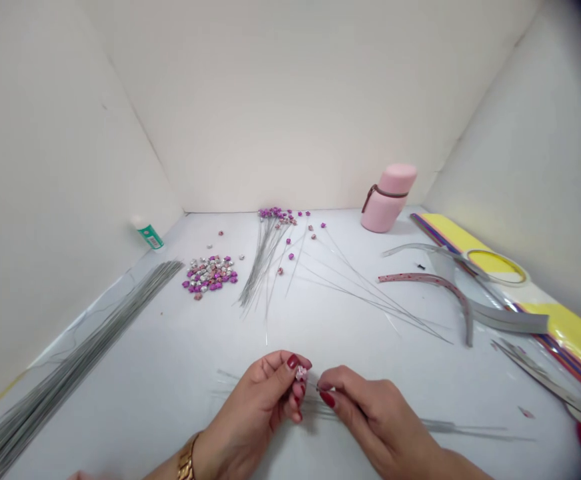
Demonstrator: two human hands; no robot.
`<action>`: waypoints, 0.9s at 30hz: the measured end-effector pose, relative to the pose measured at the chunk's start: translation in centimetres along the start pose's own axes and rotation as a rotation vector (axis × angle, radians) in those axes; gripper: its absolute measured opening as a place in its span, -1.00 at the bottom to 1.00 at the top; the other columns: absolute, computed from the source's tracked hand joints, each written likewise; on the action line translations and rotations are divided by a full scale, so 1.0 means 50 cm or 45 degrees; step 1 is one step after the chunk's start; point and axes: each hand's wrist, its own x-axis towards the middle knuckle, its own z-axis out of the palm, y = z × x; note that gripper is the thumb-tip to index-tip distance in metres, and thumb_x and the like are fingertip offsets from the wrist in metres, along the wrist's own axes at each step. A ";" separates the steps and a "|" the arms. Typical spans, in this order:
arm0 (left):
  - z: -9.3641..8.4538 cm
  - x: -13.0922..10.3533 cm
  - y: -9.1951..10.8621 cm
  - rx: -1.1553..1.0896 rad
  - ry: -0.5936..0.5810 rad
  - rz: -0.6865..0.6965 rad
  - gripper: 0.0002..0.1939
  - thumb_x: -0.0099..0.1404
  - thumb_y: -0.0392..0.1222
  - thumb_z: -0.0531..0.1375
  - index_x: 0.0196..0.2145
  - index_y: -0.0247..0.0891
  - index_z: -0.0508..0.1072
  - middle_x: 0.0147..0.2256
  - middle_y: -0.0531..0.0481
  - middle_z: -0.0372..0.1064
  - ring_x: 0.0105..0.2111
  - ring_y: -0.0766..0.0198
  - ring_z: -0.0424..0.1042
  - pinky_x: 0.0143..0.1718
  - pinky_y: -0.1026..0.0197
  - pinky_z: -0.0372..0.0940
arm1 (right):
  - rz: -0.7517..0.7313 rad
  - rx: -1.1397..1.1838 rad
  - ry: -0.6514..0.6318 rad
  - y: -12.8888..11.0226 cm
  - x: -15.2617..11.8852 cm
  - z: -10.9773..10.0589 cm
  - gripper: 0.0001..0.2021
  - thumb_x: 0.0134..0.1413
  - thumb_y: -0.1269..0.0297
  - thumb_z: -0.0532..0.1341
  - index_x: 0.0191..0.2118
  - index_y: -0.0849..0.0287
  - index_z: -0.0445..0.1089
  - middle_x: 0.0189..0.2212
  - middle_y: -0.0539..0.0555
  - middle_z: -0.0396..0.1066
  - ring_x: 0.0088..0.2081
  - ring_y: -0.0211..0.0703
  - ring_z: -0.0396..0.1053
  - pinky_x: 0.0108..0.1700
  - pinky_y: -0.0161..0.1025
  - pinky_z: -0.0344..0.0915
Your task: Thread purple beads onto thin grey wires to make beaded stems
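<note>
So, roughly partway, I'd say: a bunch of thin grey wires tipped with purple and pink stars (265,257) lies at the far side, with a few spread out to its right. Left over: a pile of loose purple, silver and pink stars (211,275) on the left, plus a thick bundle of bare grey wires (90,353) along the left edge. Near the middle, the left hand (257,403) has a small pale-pink star (301,373) pinched in its fingertips; the right hand (373,408) has thumb and finger closed on what looks like a wire end (319,388). Loose wires (440,425) run under both hands, so snagging's possible. Pink bottle (385,200) sits far right, out of the way.
</note>
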 end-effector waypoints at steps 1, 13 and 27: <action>0.002 0.000 -0.003 -0.018 -0.009 -0.009 -0.82 0.17 -0.18 0.13 -0.44 -0.39 0.37 -0.59 0.08 0.19 -0.63 0.52 0.12 -0.58 0.44 0.13 | -0.023 0.037 0.001 -0.001 0.001 0.000 -0.82 0.16 0.34 -0.10 -0.25 0.09 0.22 -0.49 -0.06 0.34 -0.50 -0.33 0.28 -0.41 -0.42 0.17; 0.006 -0.002 -0.005 -0.069 0.005 -0.069 -0.79 0.16 -0.21 0.14 -0.34 -0.45 0.43 -0.54 0.01 0.30 -0.62 0.54 0.21 -0.53 0.46 0.20 | -0.108 0.109 0.012 0.001 0.009 -0.011 -0.72 0.15 0.44 -0.09 -0.12 0.03 0.24 -0.32 -0.05 0.40 -0.33 -0.32 0.36 -0.27 -0.41 0.21; 0.001 0.001 -0.007 0.147 0.008 0.042 -0.84 0.09 -0.20 0.20 -0.43 -0.38 0.42 -0.54 0.00 0.38 -0.59 0.49 0.26 -0.49 0.43 0.17 | -0.180 -0.357 0.003 0.006 0.003 -0.011 -0.76 0.13 0.44 -0.11 -0.32 0.16 0.28 -0.52 0.00 0.37 -0.49 -0.26 0.34 -0.43 -0.37 0.18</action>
